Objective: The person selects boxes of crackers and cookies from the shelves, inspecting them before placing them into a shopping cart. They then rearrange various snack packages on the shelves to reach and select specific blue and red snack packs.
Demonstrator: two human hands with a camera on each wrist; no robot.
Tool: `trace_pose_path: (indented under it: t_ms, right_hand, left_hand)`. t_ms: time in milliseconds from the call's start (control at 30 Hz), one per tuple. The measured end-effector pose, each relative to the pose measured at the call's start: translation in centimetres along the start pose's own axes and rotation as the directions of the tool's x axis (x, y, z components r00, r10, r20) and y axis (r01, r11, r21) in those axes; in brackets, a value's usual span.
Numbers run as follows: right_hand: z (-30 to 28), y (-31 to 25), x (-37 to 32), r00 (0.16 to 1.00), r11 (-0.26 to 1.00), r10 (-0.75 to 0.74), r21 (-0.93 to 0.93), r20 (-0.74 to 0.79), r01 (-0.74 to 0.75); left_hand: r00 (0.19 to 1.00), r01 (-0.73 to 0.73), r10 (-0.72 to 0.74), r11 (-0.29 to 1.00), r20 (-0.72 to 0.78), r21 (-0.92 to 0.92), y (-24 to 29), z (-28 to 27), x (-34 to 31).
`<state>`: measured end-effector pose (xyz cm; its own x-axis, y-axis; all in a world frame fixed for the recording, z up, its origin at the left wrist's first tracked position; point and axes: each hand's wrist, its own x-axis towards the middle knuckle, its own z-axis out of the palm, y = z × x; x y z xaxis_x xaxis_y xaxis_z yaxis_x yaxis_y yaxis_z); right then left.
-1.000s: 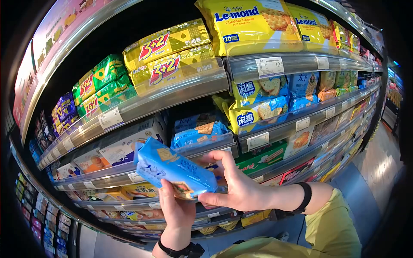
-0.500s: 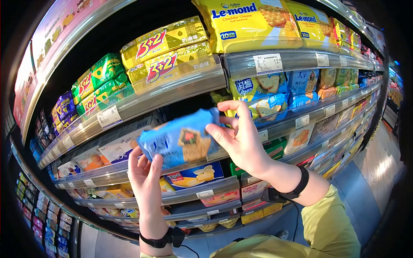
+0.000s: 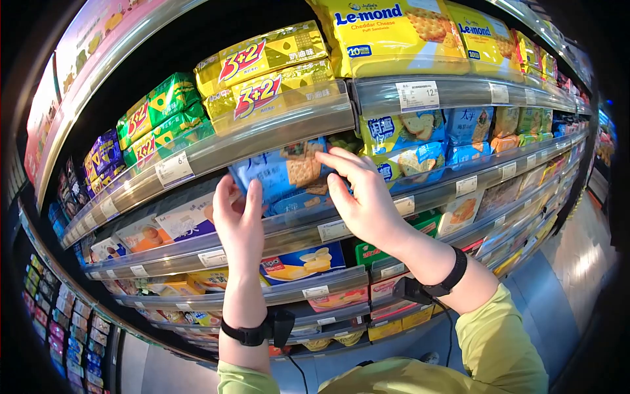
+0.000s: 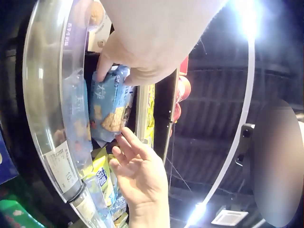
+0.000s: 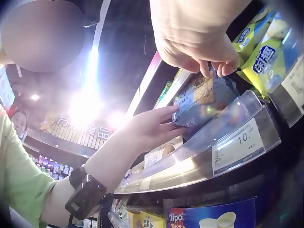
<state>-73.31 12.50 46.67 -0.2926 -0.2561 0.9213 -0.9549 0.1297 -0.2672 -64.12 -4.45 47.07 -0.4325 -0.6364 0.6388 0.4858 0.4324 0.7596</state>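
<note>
A blue cracker package point(image 3: 279, 172) is at the second shelf, above another blue package point(image 3: 298, 201) behind the clear shelf lip. My left hand point(image 3: 239, 217) holds its left end between thumb and fingers; the left wrist view shows that hand point(image 4: 142, 42) pinching the package point(image 4: 110, 102). My right hand point(image 3: 367, 197) is at the package's right end, fingertips touching it, fingers extended. In the right wrist view the right hand point(image 5: 197, 42) is over the package point(image 5: 202, 97), its fingertips partly hidden.
Yellow packs point(image 3: 262, 59) and green packs point(image 3: 157, 111) fill the shelf above. Boxes point(image 3: 180, 220) stand left of the blue packages, yellow-blue packs point(image 3: 407, 141) to the right. A clear shelf lip with a price tag point(image 5: 237, 145) runs along the front.
The blue package has moved up and away from me, into the shelf above the other blue package. Both hands have gone with it, and the right hand's grip has loosened to touching fingertips.
</note>
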Motion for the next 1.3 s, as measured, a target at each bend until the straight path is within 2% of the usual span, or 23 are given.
trace_pose_path:
  t_ms: [33, 67, 100, 133, 167, 233, 267, 333, 367, 400, 433, 500, 533, 667, 733, 800, 867, 933, 1000, 1067, 1167, 1233, 1300]
  right_hand:
    - [0.1, 0.1, 0.0, 0.996, 0.994, 0.083, 0.077, 0.018, -0.084]
    - [0.2, 0.2, 0.0, 0.986, 0.974, 0.164, 0.150, 0.042, -0.168]
    - [-0.2, -0.4, 0.2, 0.958, 0.925, 0.259, 0.254, 0.124, -0.283]
    - [-0.1, -0.3, 0.0, 0.958, 0.925, 0.258, 0.254, 0.128, -0.283]
    - [0.3, 0.0, -0.4, 0.974, 0.951, 0.212, 0.214, 0.082, -0.225]
    - [0.6, 0.6, -0.7, 0.994, 0.993, 0.105, 0.057, 0.038, -0.107]
    - [0.6, 0.7, -0.9, 0.994, 0.993, 0.103, 0.057, 0.039, -0.105]
    - [0.5, 0.5, -1.2, 0.988, 0.991, 0.121, -0.072, 0.091, -0.115]
    - [0.3, 0.6, -1.3, 0.974, 0.982, 0.154, -0.137, 0.168, -0.131]
    - [0.0, 0.0, -1.3, 0.974, 0.982, 0.151, -0.137, 0.167, -0.129]
    - [-0.5, -0.9, -1.2, 0.945, 0.963, 0.205, -0.226, 0.253, -0.148]
    - [-0.6, -1.2, -1.3, 0.894, 0.918, 0.260, -0.380, 0.365, -0.112]
    - [-0.6, -1.2, -1.4, 0.892, 0.918, 0.264, -0.379, 0.368, -0.115]
    - [-0.4, -1.4, -1.1, 0.881, 0.905, 0.269, -0.414, 0.388, -0.094]
    - [-0.2, -2.0, -0.8, 0.829, 0.867, 0.383, -0.468, 0.408, -0.170]
    - [0.3, -1.9, -1.2, 0.830, 0.857, 0.389, -0.488, 0.401, -0.166]
    - [0.8, -1.8, -1.8, 0.904, 0.882, 0.306, -0.446, 0.300, -0.151]
    - [0.4, -2.5, -1.9, 0.904, 0.893, 0.306, -0.419, 0.299, -0.164]
    - [0.2, -2.9, -2.3, 0.903, 0.903, 0.306, -0.391, 0.301, -0.176]
    - [-0.1, -2.9, -2.9, 0.929, 0.923, 0.177, -0.381, 0.326, -0.042]
    - [-0.6, -3.3, -3.4, 0.919, 0.933, 0.166, -0.360, 0.358, -0.028]
    - [-0.8, -3.2, -3.7, 0.914, 0.938, 0.163, -0.345, 0.372, -0.027]
    - [-1.0, -2.9, -4.1, 0.928, 0.961, 0.106, -0.278, 0.357, -0.003]
  left_hand:
    - [0.996, -0.041, 0.049, 0.994, 0.075, -0.101, -0.5, 0.4, 0.4]
    - [0.996, -0.062, 0.067, 0.995, 0.062, -0.074, -0.8, 0.9, 0.7]
    - [0.986, -0.163, 0.160, 0.985, 0.056, 0.063, -1.6, 1.3, 1.3]
    - [0.966, -0.260, 0.252, 0.945, 0.063, 0.198, -2.2, 1.6, 1.7]
    - [0.978, -0.209, 0.201, 0.919, 0.058, 0.334, -2.7, 1.7, 1.9]
    - [0.966, -0.259, 0.240, 0.885, 0.099, 0.388, -3.0, 2.4, 2.2]
    - [0.961, -0.278, 0.247, 0.853, 0.127, 0.442, -3.3, 2.7, 2.4]
    - [0.952, -0.306, 0.259, 0.820, 0.163, 0.484, -3.6, 3.0, 2.6]
    - [0.952, -0.305, 0.257, 0.812, 0.163, 0.498, -3.7, 3.0, 2.5]
    - [0.953, -0.305, 0.256, 0.803, 0.164, 0.513, -3.7, 3.1, 2.4]
    - [0.971, -0.239, 0.199, 0.831, 0.133, 0.503, -3.4, 3.2, 2.1]
    - [0.957, -0.291, 0.254, 0.818, 0.144, 0.497, -3.7, 3.0, 2.2]
    - [0.939, -0.342, 0.306, 0.802, 0.155, 0.490, -3.8, 3.0, 2.1]
    - [0.962, -0.272, 0.225, 0.792, 0.153, 0.548, -3.7, 3.2, 2.0]
    - [0.874, -0.446, 0.462, 0.635, 0.153, 0.631, -4.3, 3.3, 1.8]
    - [0.881, -0.436, 0.449, 0.650, 0.149, 0.622, -4.4, 3.3, 1.7]
    - [0.887, -0.427, 0.438, 0.665, 0.143, 0.612, -4.4, 3.2, 1.7]
    - [0.937, -0.348, 0.318, 0.820, 0.143, 0.454, -4.4, 3.0, 2.1]
    - [0.941, -0.338, 0.300, 0.833, 0.154, 0.438, -4.3, 2.8, 2.1]
    - [0.946, -0.324, 0.278, 0.847, 0.167, 0.422, -4.0, 2.7, 2.0]
    - [0.952, -0.303, 0.262, 0.879, 0.160, 0.368, -3.9, 2.6, 1.7]
    - [0.952, -0.291, 0.256, 0.926, 0.166, 0.240, -3.6, 2.6, 1.5]
    - [0.947, -0.306, 0.273, 0.926, 0.169, 0.221, -3.3, 2.5, 1.2]
